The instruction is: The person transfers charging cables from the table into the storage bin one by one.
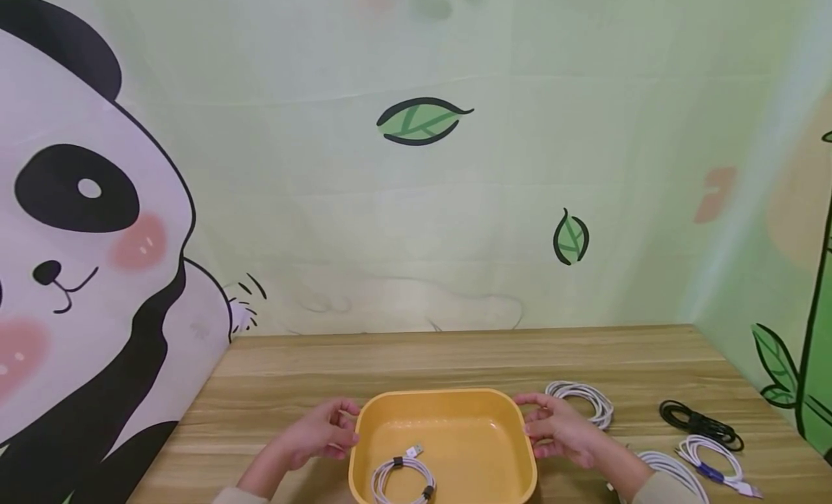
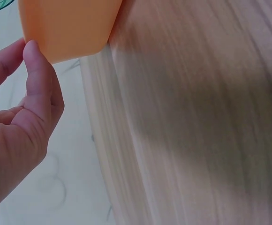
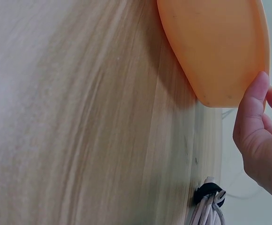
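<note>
Left hand (image 1: 315, 435) and right hand (image 1: 564, 430) each pinch a side rim of the yellow tray (image 1: 481, 450), between them at the near side of the worktop (image 1: 390, 359). White cable (image 1: 412, 462) coiled inside, black ties. More coiled cables to my right, one black cable (image 1: 703, 425). Red mark (image 1: 715, 193) on the wall, can't read it.

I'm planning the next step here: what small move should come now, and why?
Perhaps let the right hand leave the yellow tray and pick up the nearby white coil, while the left hand steadies it: the tray holds one coiled cable, and other coils lie on the table to its right.
</note>
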### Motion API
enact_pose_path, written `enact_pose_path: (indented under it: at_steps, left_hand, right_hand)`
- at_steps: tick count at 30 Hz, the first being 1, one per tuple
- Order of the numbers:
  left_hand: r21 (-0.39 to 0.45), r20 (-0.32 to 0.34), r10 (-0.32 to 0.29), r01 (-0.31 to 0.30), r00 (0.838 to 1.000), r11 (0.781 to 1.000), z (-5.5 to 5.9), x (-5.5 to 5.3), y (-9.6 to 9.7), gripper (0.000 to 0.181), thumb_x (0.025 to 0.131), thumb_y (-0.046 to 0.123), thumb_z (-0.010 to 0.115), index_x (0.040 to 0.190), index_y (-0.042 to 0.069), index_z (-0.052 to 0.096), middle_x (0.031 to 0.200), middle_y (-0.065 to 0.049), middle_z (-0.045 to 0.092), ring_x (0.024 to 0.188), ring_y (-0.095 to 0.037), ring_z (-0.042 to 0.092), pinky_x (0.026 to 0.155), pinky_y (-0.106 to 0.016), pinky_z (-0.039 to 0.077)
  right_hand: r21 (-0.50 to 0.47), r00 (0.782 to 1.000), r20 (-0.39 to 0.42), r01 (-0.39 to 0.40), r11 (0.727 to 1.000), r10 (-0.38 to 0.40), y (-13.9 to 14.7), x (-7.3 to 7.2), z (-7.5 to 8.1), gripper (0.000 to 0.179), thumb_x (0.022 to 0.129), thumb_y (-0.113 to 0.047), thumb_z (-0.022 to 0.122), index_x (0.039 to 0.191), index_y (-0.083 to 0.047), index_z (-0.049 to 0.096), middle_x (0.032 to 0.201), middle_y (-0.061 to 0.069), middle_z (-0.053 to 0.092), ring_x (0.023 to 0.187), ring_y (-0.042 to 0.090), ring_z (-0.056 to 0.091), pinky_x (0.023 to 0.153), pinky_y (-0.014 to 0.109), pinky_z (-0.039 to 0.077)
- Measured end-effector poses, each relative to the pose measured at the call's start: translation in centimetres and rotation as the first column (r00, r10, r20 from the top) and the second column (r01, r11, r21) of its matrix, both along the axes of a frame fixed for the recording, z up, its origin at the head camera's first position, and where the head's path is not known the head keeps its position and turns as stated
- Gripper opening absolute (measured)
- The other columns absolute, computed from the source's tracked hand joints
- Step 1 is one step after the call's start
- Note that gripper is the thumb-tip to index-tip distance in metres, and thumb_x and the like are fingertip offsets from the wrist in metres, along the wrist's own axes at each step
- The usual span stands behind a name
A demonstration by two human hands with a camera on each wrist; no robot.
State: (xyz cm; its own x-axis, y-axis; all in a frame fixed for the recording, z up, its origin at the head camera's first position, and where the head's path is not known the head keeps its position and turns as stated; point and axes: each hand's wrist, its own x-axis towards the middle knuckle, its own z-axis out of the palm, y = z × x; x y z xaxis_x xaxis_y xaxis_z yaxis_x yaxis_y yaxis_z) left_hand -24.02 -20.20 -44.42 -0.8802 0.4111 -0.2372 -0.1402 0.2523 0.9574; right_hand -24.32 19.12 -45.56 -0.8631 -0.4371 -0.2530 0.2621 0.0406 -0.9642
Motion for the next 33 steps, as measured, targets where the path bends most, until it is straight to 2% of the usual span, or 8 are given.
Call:
enact_pose_path:
  at_steps: [22, 33]
  left_hand:
    - [0.058, 0.069, 0.007, -0.011, 0.998, 0.998, -0.58, 0.24, 0.13, 0.047, 0.082, 0.002, 0.056, 0.122, -0.004, 0.031, 0.084, -0.003, 0.046, 0.07, -0.011, 0.051, 0.059, -0.023, 0.048]
    - [0.057, 0.074, 0.015, -0.019, 0.997, 0.998, -0.55, 0.14, 0.24, 0.049, 0.082, 0.003, 0.055, 0.124, -0.004, 0.03, 0.085, -0.004, 0.047, 0.07, -0.011, 0.052, 0.059, -0.022, 0.049]
  right_hand:
    - [-0.008, 1.0, 0.002, -0.006, 1.0, 0.006, 0.0, 0.06, 0.21, 0.058, 0.079, -0.002, 0.057, 0.129, 0.003, 0.028, 0.086, 0.006, 0.052, 0.06, 0.009, 0.055, 0.054, 0.022, 0.05]
    - [0.049, 1.0, -0.015, -0.025, 0.998, 0.026, 0.27, -0.24, 0.25, 0.058, 0.078, -0.004, 0.059, 0.127, 0.004, 0.031, 0.083, 0.004, 0.056, 0.063, 0.01, 0.056, 0.054, 0.024, 0.051]
